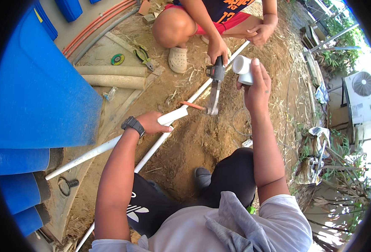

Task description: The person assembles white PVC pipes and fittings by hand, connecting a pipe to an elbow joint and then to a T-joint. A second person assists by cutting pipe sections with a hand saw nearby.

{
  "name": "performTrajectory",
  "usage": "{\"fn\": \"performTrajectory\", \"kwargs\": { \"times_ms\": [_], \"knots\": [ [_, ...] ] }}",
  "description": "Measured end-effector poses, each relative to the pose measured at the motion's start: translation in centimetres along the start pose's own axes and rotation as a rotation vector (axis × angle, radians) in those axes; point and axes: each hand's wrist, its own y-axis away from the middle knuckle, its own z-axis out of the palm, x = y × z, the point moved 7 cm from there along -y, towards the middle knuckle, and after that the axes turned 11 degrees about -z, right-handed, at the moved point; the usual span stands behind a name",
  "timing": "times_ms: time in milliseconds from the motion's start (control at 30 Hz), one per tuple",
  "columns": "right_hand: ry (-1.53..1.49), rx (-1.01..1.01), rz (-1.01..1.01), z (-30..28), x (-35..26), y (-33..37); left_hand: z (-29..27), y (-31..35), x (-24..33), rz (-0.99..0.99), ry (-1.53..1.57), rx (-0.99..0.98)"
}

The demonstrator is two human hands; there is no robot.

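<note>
The left hand (152,122) had its fingers round a white pipe (87,157), left; the right hand (259,89) grasped a white fitting (241,65), far right. Joining seemed in hand; the next move likely required alignment.

An outdoor yard where pipe work is under way: bare soil (179,172) with scattered straw lies below the left hand (152,123), which holds a white pipe (95,152), and the right hand (259,84). Well right of the right hand, in bright daylight, are green plants (340,52) and an air-conditioner unit (360,103). Blue containers (43,92) stand left of the left hand; beyond it are pliers (144,57) and orange tubes (94,30).
</note>
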Motion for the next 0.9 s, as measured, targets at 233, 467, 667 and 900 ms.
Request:
{"fn": "performTrajectory", "kwargs": {
  "times_ms": [233, 467, 667, 900],
  "knots": [
    [-0.062, 0.076, 0.037, -0.7, 0.0, 0.2, 0.8, -1.3, -1.3, -0.057, -0.105, -0.018],
    [0.030, -0.040, -0.218, 3.7, -6.8, 3.2, 0.8, -0.7, -0.9, -0.027, -0.002, -0.051],
    [0.034, 0.040, -0.261, 1.5, -8.2, 2.7, 1.1, -0.5, -1.0, -0.070, 0.058, -0.087],
    [0.103, 0.080, -0.163, -1.3, -6.4, 1.2, 1.2, 0.1, -0.5, -0.188, 0.141, -0.136]
  ]
}}
